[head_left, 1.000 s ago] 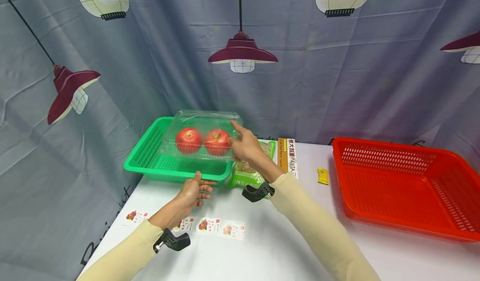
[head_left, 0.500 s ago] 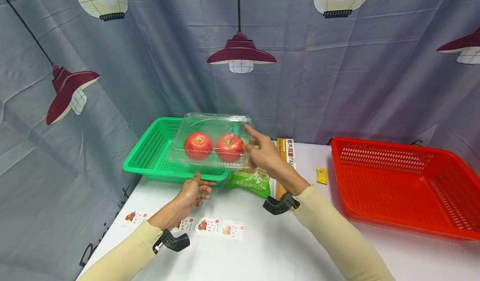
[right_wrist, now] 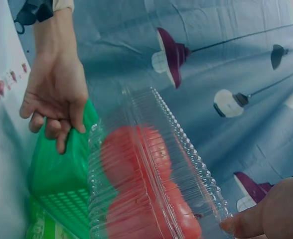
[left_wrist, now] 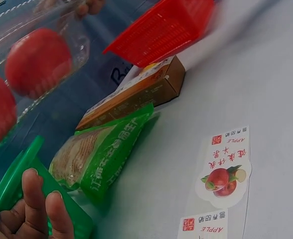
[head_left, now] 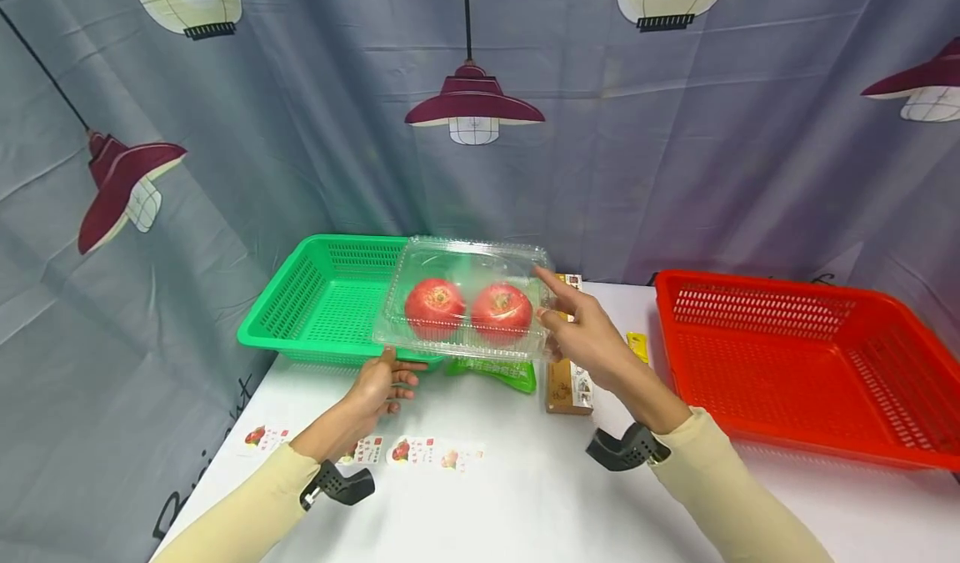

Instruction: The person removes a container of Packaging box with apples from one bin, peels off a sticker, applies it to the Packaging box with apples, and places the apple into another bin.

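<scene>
My right hand (head_left: 588, 334) holds a clear plastic clamshell box (head_left: 480, 254) by its right edge, with the thumb on the near side in the right wrist view. Two red apples (head_left: 435, 309) lie inside the box. It is in the air, overlapping the right part of the green basket (head_left: 300, 342) in the head view. My left hand (head_left: 378, 384) grips the basket's front rim, thumb at the top and the other fingers below and outside. Behind the box, a green-and-clear food packet (left_wrist: 104, 154) is partly hidden beside a brown pasta box (left_wrist: 136, 92).
A red basket (head_left: 780, 379) stands at the right of the white table (head_left: 510, 505). Near it lies a small yellow packet (head_left: 637, 344), partly covered by my right hand. Several apple-printed labels (head_left: 411, 450) lie in a row at the front left. A grey curtain hangs behind.
My right hand has carried the clamshell box with the apples to the right and slightly nearer, away from over the green basket. My left hand has stayed at the basket's rim.
</scene>
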`<state>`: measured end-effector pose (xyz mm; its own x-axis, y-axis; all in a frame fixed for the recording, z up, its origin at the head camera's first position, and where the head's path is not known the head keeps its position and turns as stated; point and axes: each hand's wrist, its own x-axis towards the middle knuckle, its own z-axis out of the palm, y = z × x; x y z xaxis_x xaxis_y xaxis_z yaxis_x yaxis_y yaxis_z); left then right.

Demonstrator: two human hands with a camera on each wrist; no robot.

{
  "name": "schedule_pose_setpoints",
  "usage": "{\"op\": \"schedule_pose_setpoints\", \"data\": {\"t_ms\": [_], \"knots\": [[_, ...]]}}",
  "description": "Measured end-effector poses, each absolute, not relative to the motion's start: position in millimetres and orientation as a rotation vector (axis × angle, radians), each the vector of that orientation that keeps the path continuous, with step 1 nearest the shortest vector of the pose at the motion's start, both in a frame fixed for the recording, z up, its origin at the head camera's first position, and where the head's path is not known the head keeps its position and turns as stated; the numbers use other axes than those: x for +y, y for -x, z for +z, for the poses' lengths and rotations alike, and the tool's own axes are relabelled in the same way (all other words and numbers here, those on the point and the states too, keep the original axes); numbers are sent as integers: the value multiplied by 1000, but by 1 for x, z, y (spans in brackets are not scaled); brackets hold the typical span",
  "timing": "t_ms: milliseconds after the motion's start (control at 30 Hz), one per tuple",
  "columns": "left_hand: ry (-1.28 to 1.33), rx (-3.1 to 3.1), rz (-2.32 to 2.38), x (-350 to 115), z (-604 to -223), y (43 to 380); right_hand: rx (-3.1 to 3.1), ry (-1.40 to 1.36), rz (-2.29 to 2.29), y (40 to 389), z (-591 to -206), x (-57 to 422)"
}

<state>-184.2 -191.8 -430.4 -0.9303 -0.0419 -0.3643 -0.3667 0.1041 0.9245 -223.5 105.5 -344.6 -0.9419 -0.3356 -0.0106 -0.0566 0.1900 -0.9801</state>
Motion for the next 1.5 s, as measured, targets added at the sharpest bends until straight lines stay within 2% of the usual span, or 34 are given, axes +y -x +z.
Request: {"op": "schedule_pose_setpoints", "data": {"t_ms": [433,667,1033,1300,1500], "knots": [[457,2169,1880,-191,-432,183,2323,368,-1838,181,-352,152],[392,2172,1885,-192,-433,183,2340,371,-1828,151,-362,180],[342,2201,1820,-195,-431,183,2395,130,-1742,105,-378,206],[351,2201,1822,-197,-432,183,2338,19,-1637,84,-393,217],[332,2188,1826,-198,-431,184,2298,85,-1614,74,-406,228]]}}
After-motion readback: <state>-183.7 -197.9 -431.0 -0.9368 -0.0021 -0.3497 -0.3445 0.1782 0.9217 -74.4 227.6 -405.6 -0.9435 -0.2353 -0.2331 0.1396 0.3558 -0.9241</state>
